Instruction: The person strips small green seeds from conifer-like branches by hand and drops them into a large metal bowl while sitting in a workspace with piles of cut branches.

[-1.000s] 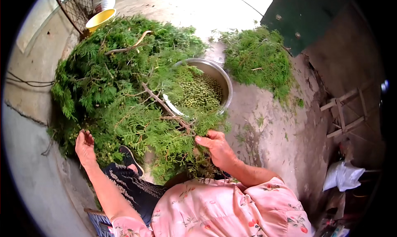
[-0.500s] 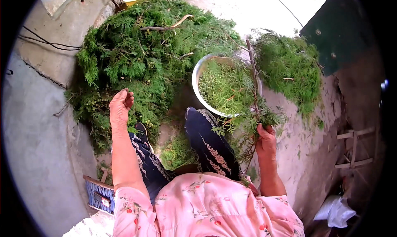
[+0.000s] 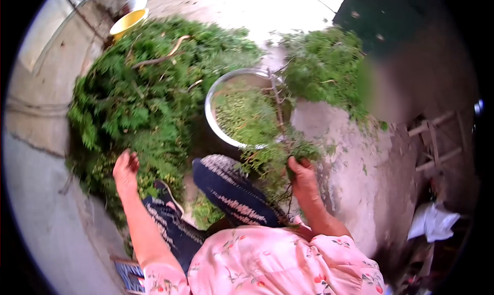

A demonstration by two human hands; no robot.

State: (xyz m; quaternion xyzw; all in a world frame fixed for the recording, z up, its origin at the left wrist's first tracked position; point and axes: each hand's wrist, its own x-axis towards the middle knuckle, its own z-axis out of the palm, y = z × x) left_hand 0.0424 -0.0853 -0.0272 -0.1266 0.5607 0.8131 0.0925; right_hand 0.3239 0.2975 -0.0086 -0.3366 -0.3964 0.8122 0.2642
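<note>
My right hand is closed around a leafy evergreen branch, whose bare brown stem reaches up over the right side of a metal basin. Small round green cones lie in the basin, partly covered by the branch's sprays. To the left, my left hand hovers by the lower edge of a large heap of cut evergreen branches. Its fingers are curled together; anything between them is too small or hidden to make out.
A smaller heap of green sprigs lies right of the basin. Behind the large heap stands a yellow tub. A wooden frame and a white plastic bag are at the far right. A concrete ledge runs along the left.
The whole view has shifted, so the basin, heaps and both hands appear further left. My right hand still grips the branch over the basin; my left hand remains curled beside the large heap.
</note>
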